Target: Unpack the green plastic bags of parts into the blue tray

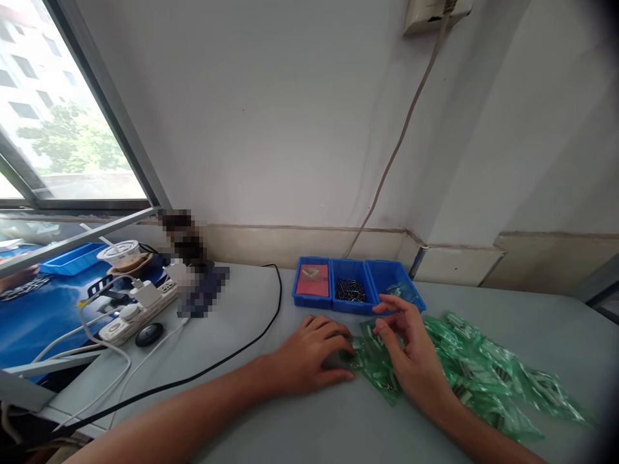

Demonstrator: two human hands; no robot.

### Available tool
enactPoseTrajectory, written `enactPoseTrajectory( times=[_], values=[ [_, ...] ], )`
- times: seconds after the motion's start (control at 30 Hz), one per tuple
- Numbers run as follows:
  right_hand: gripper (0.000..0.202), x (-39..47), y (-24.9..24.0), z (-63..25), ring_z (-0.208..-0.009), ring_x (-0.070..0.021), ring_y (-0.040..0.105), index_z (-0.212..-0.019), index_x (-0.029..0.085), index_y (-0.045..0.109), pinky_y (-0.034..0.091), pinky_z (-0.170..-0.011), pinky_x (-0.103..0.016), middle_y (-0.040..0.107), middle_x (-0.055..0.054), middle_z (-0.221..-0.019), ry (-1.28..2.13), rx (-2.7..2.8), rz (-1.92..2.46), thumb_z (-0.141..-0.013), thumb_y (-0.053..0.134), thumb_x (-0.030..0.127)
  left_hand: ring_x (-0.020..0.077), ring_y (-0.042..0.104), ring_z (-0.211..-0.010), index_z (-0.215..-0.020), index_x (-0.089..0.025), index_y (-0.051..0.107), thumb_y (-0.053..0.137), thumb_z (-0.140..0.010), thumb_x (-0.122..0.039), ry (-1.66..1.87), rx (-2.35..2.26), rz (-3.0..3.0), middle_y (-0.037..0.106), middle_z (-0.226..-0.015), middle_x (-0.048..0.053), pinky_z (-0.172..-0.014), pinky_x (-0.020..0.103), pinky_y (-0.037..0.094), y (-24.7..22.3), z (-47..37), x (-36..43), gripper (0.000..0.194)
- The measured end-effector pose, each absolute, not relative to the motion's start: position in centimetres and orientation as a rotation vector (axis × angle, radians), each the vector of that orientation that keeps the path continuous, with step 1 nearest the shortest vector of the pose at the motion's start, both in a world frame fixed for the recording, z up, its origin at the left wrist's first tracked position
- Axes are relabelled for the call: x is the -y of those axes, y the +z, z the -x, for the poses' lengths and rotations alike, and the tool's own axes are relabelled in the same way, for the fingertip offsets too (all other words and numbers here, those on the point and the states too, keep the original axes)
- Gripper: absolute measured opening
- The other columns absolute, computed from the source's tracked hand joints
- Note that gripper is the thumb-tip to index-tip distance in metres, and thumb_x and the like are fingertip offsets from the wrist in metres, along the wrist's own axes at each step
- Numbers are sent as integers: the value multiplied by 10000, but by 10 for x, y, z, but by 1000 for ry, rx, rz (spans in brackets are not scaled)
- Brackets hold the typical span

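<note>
Low over the grey table, my left hand (316, 354) has its fingers and thumb apart, with the fingertips at the left edge of a small green plastic bag (382, 370). Small metal parts show through that bag. At its other side is my right hand (416, 354), fingers loosely curled and apart, thumb near the bag's upper edge. Whether the thumb touches the plastic is hard to tell. To the right of this hand lies a pile of similar green bags (488, 370), with metal pieces visible inside.
Behind my hands stand three joined blue bins: one with a red card (312, 281), one with dark screws (351, 291), one with clear small bags (403, 292). A black cable (232, 354) crosses the table. Leftward are a black mouse (149, 334) and a power strip (140, 312).
</note>
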State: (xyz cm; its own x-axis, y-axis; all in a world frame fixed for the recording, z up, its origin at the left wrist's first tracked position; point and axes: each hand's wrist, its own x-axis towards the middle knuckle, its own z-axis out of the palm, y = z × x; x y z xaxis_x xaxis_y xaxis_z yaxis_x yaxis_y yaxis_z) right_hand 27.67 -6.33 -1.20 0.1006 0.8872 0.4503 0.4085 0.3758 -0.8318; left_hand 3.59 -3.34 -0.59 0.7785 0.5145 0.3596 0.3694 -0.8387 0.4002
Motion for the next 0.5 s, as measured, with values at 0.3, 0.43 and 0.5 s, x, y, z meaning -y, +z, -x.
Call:
enactPoseTrajectory(
  times=[0.3, 0.43, 0.5],
  values=[
    [241, 62, -12, -276, -826, -228, 679, -1208, 276, 633, 543, -731, -347, 728, -35, -999, 544, 1808, 1382, -1085, 498, 433, 244, 630, -1058, -1089, -196, 644, 647, -1065, -332, 793, -882, -2630, 733, -1138, 58, -970, 382, 476, -13, -36, 29, 138],
    [229, 63, -11, -275, -842, -228, 692, -1235, 283, 623, 552, -743, -351, 736, -35, -1025, 554, 1895, 1369, -1089, 490, 398, 211, 647, -880, -1015, -195, 660, 440, -1150, -358, 937, -1003, -2555, 732, -937, 37, -852, 347, 497, -18, -35, 25, 306],
    [202, 65, -9, -274, -848, -225, 696, -1230, 286, 614, 553, -749, -344, 730, -28, -1009, 561, 1951, 1324, -1087, 499, 372, 196, 642, -837, -1015, -198, 666, 389, -1164, -390, 1013, -1050, -2486, 721, -895, 29, -811, 323, 497, -18, -34, 25, 369]
  ],
)
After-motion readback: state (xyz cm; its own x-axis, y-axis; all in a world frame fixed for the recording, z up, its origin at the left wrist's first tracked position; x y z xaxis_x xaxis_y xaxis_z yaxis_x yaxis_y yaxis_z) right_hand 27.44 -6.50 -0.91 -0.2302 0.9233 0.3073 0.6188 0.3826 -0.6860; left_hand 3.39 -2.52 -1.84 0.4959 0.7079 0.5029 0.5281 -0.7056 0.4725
